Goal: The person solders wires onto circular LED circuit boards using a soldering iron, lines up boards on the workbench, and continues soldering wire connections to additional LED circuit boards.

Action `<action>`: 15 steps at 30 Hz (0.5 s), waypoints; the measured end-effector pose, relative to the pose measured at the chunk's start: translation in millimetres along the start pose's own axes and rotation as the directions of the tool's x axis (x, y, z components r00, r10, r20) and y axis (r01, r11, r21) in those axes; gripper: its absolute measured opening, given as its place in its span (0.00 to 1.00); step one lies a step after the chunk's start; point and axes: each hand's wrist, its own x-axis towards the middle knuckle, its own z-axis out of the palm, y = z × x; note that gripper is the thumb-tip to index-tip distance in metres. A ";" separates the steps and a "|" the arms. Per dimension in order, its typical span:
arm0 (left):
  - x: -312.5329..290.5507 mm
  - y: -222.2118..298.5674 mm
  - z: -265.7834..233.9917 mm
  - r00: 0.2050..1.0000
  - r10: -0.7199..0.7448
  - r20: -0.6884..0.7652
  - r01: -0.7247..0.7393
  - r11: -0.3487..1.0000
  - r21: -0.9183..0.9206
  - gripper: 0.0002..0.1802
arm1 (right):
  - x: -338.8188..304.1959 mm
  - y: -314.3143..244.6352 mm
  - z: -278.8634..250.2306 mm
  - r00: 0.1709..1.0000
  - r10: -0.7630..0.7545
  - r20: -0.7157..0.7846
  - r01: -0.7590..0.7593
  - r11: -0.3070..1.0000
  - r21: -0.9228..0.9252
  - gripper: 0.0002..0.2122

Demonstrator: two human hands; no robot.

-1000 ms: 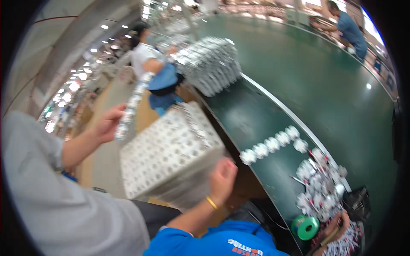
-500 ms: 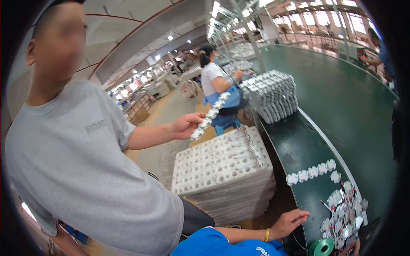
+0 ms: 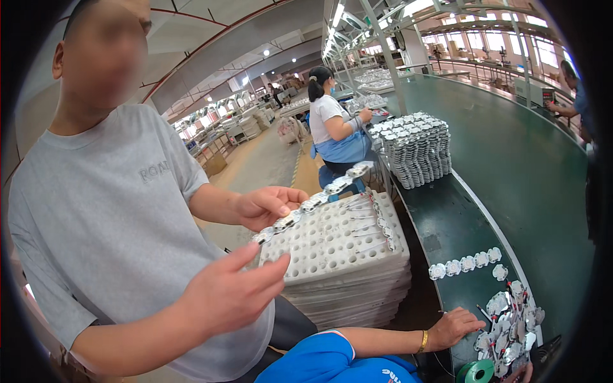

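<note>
My left hand [image 3: 454, 329], with a gold bracelet at the wrist, rests palm down at the near edge of the green bench. Its fingers stretch toward a pile of silvery round circuit boards [image 3: 504, 325] with short red and black wires; nothing shows in them. Only a sliver of my right hand [image 3: 525, 371] shows at the lower right, beside the pile, its fingers mostly hidden. A green wire spool [image 3: 476, 371] stands between my hands. Farther up the bench lie a strip of joined round boards [image 3: 466, 262] and one loose board [image 3: 500, 272].
At my left a person in grey [image 3: 128, 210] holds another board strip [image 3: 313, 203] over stacked white foam trays [image 3: 319, 255] with round holes. A tall stack of board strips [image 3: 418, 150] stands on the bench. Another person [image 3: 335, 124] sits beyond.
The person in grey has brought a second hand up to the strip and lowered it toward me. My left hand has moved slightly toward the pile and uncurled from a pinch on something red.
</note>
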 end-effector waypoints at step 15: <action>5.7 -19.0 20.3 0.994 0.110 0.000 -0.110 0.994 -0.025 0.13 | -2.6 -8.0 3.0 0.974 0.087 0.209 -0.036 0.971 -0.236 0.06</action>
